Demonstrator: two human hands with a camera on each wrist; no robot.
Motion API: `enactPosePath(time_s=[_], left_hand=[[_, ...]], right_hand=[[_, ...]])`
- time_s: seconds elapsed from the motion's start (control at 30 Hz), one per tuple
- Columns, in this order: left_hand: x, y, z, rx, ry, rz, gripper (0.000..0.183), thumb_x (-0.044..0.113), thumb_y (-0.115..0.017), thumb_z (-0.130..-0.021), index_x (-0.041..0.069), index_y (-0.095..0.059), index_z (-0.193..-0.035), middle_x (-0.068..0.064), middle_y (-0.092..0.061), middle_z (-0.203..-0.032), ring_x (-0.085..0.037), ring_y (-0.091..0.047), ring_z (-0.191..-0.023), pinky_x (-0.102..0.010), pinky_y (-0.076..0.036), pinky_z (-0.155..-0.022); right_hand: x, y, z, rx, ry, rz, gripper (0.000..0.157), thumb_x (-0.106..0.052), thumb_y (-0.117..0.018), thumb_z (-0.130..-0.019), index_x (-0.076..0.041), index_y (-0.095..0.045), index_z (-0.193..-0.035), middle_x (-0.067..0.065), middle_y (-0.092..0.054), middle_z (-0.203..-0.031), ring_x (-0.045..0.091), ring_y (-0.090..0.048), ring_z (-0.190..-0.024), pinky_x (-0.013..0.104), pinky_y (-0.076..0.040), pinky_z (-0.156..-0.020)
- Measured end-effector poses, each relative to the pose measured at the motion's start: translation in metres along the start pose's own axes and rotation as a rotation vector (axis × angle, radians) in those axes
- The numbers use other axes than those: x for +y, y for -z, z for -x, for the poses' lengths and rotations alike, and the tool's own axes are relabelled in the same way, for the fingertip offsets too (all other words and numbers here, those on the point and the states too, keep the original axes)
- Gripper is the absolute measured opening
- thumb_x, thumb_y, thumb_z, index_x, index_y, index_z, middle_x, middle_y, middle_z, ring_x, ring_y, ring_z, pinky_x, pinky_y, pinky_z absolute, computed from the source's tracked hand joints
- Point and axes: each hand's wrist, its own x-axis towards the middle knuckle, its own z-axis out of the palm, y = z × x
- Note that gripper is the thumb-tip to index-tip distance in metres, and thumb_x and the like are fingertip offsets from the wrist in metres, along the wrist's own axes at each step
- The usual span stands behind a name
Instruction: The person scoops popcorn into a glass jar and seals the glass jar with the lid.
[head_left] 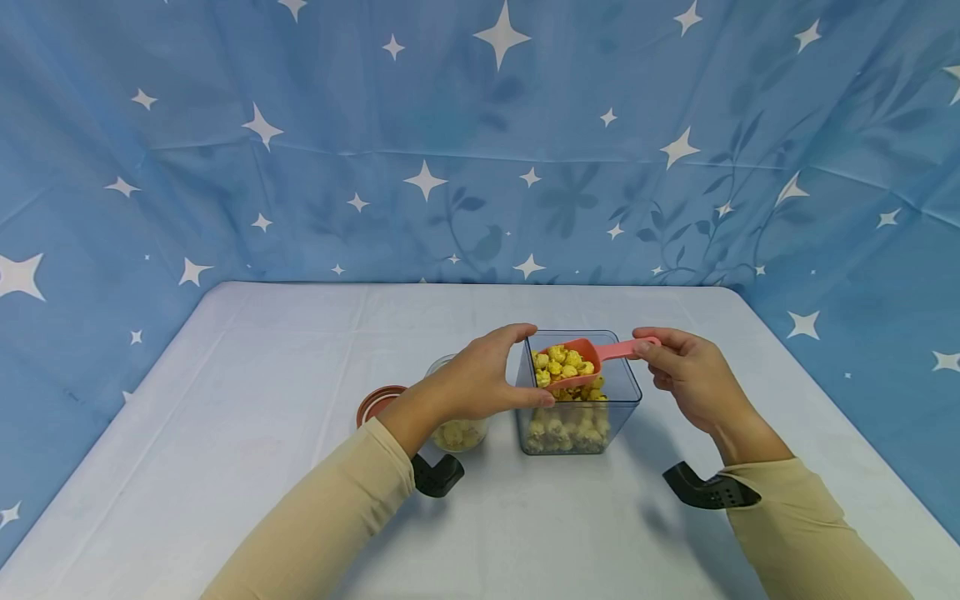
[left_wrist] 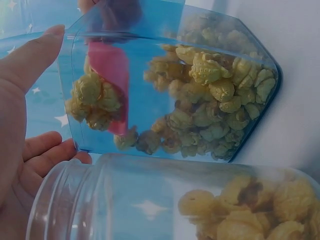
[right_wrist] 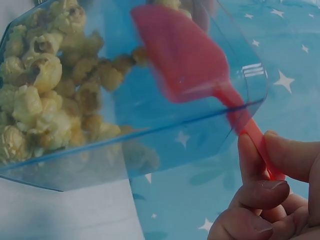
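On the white-covered table [head_left: 262,417], a square, clear plastic container [head_left: 624,385] stands upright, with yellow popcorn [head_left: 566,429] in its lower part. The left hand [head_left: 483,375] holds this container at its left side, the thumb on the near corner of the rim and the fingers at the far corner, so thumb and fingers are well apart with the container between them. The right hand [head_left: 693,379] pinches, between thumb and fingers, the handle end of a pinkish-red plastic scoop [head_left: 597,354]. The scoop's bowl is inside the container's upper part, above the heap, and it carries several popcorn pieces. Just to the left of the container stands a round, clear jar [left_wrist: 135,195] with a threaded mouth, also partly filled with popcorn; the left arm hides some of it. Beside the jar, a reddish-brown round lid [head_left: 375,402] is partly visible behind the left wrist.
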Motion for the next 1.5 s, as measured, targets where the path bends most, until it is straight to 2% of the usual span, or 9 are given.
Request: enactPosePath(time_s=[0.3,0.57,1.07,1.27,1.5], left_hand=[[-0.001,0.0,0.0,-0.002,-0.007,0.002,0.093,0.063,-0.062,-0.068,0.017,-0.026,-0.14,0.005,-0.03,-0.14,-0.014,-0.027,-0.127,-0.039,-0.03,-0.099],[-0.001,0.0,0.0,0.003,-0.011,-0.001,0.093,0.064,-0.062,-0.068,0.017,-0.027,-0.14,0.005,-0.03,-0.14,-0.014,-0.028,-0.127,-0.039,-0.031,-0.099],[-0.002,0.0,-0.001,-0.004,-0.018,0.009,0.091,0.063,-0.061,-0.068,0.02,-0.026,-0.14,0.006,-0.03,-0.14,-0.013,-0.029,-0.127,-0.038,-0.031,-0.098],[-0.001,0.001,-0.001,-0.004,-0.018,0.007,0.091,0.063,-0.061,-0.068,0.019,-0.026,-0.14,0.006,-0.03,-0.14,-0.013,-0.029,-0.127,-0.038,-0.031,-0.098],[0.0,0.001,0.0,-0.01,-0.012,0.01,0.09,0.06,-0.063,-0.069,0.019,-0.026,-0.14,0.005,-0.03,-0.14,-0.013,-0.029,-0.127,-0.038,-0.031,-0.098]], right_hand=[[0.005,0.006,0.0,-0.001,0.001,-0.1,0.027,-0.021,-0.056,-0.089,-0.005,-0.055,-0.111,0.002,-0.059,-0.084,0.014,-0.034,-0.057,0.025,-0.03,-0.051],[0.007,0.008,0.0,-0.017,0.002,-0.181,0.019,-0.017,-0.056,-0.089,-0.008,-0.057,-0.106,0.002,-0.058,-0.082,0.014,-0.032,-0.055,0.03,-0.023,-0.051],[0.005,0.0,-0.003,-0.037,0.003,-0.164,0.021,-0.018,-0.056,-0.089,-0.008,-0.056,-0.107,0.001,-0.056,-0.082,0.014,-0.033,-0.056,0.026,-0.028,-0.05],[0.003,-0.001,-0.003,-0.034,0.002,-0.164,0.022,-0.019,-0.057,-0.089,-0.008,-0.056,-0.107,0.002,-0.057,-0.081,0.014,-0.032,-0.055,0.026,-0.028,-0.05],[0.005,-0.001,-0.001,-0.037,-0.024,-0.2,0.02,-0.018,-0.056,-0.089,-0.008,-0.055,-0.107,0.0,-0.051,-0.078,0.014,-0.032,-0.056,0.029,-0.024,-0.05]])
